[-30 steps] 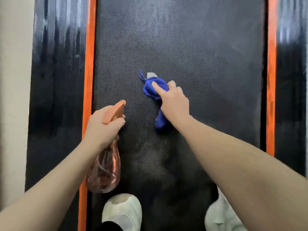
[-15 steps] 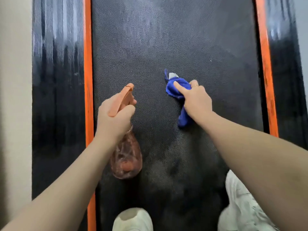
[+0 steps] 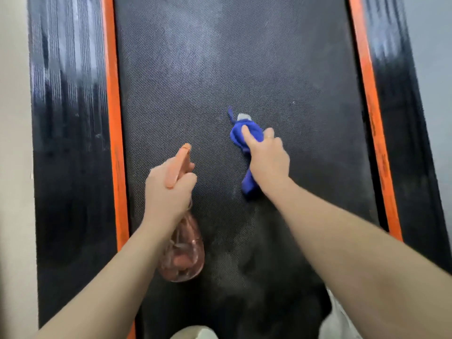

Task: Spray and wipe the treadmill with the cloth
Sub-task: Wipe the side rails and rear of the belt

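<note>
The treadmill [image 3: 234, 69] fills the view, its dark textured belt running from near to far between two orange side strips, with glossy black side rails beyond them. A crumpled blue cloth [image 3: 241, 135] lies on the belt a little right of centre, with a small pale tag at its far end and a tail of fabric trailing toward the near side under the wrist. The right hand [image 3: 267, 157] presses down on the cloth, its grip clenched around the bunched fabric with the thumb on top. Near of the cloth, the belt shows a duller, misted-looking patch, possibly wet, though the texture makes that hard to judge.

To the left, the left hand [image 3: 168, 189] holds a spray bottle [image 3: 182, 255] above the belt, its grip wrapped round the neck, fingers at the orange trigger head, whose nozzle points toward the far end. The bottle's clear pinkish body hangs below the hand. At the near edge, two pale shoes [image 3: 195, 333] stand on the belt. A light wall [image 3: 14, 143] runs along the left side.
</note>
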Demonstrator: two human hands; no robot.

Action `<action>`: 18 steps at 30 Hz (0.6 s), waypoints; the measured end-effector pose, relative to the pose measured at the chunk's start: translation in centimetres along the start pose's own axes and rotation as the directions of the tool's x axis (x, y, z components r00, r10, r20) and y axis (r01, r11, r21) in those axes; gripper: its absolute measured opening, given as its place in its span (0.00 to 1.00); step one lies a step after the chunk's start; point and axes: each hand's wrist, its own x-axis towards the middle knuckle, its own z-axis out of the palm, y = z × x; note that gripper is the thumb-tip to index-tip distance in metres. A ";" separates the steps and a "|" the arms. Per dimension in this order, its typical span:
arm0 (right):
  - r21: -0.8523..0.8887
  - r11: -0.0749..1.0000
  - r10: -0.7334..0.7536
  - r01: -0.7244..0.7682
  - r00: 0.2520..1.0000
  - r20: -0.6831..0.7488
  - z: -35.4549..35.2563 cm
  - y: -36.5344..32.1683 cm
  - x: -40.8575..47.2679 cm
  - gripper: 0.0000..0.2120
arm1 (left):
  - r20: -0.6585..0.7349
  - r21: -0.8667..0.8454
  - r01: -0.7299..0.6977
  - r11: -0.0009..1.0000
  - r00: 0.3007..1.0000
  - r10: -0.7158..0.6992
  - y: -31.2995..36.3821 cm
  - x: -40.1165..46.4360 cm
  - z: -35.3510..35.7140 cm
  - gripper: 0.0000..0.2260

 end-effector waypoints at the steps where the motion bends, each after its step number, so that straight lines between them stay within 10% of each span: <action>1: -0.001 0.998 -0.066 0.066 0.998 0.001 0.4 -0.3 -1.8 0.26 | -0.028 -0.040 0.058 0.997 0.998 -0.059 -0.2 0.5 -0.3 0.10; 6: -0.125 0.731 -0.670 0.670 0.741 0.053 3.4 1.8 -7.0 0.24 | -0.031 -0.079 0.102 0.992 0.994 -0.105 0.1 0.9 -0.2 0.10; 10: -0.061 0.970 -0.237 0.235 0.971 -0.020 1.2 0.9 -2.8 0.23 | -0.017 0.000 0.015 1.000 1.000 -0.015 0.0 0.8 0.2 0.07; 13: -0.041 0.999 0.010 -0.007 0.998 0.058 1.4 0.0 -3.0 0.27 | 0.034 0.049 -0.054 0.997 0.998 0.052 0.2 0.1 0.7 0.11; 18: -0.171 0.828 -0.531 0.534 0.845 0.063 3.6 1.3 -8.9 0.26 | 0.157 0.250 -0.233 0.940 0.967 0.199 2.1 -0.4 1.9 0.10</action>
